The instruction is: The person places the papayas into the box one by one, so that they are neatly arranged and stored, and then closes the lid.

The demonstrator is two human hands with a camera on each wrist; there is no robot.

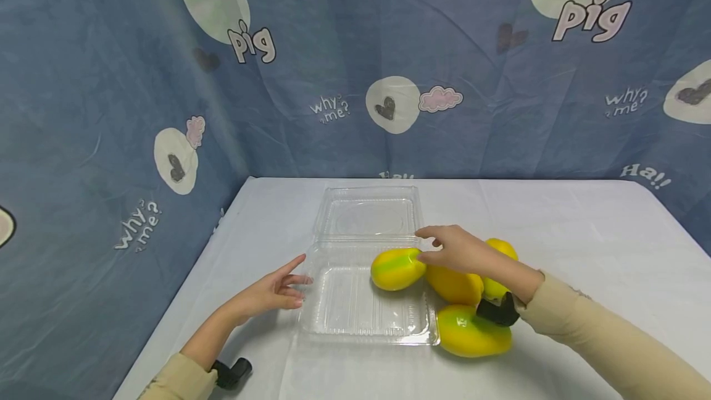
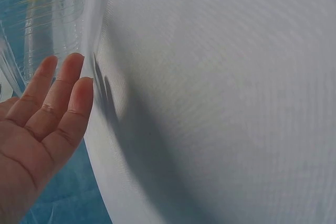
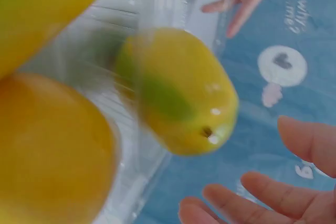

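Observation:
A clear plastic clamshell box (image 1: 350, 304) lies unfolded on the white table, its lid (image 1: 366, 218) laid back behind the base. One yellow mango (image 1: 395, 269) with a green streak is at the right part of the base. Just right of this mango, my right hand (image 1: 458, 250) has its thumb and fingers spread; the right wrist view shows a gap between fingers and fruit (image 3: 178, 93). At the base's left edge is my left hand (image 1: 272, 294), fingers extended and holding nothing. Its fingertips (image 2: 79, 93) reach close to the clear wall.
Several more mangoes are beside the box's right side: one orange-yellow (image 1: 457, 286), one at the front (image 1: 474, 333) and one partly hidden behind my right forearm (image 1: 502, 247). A blue printed curtain (image 1: 344, 48) hangs behind and left of the table.

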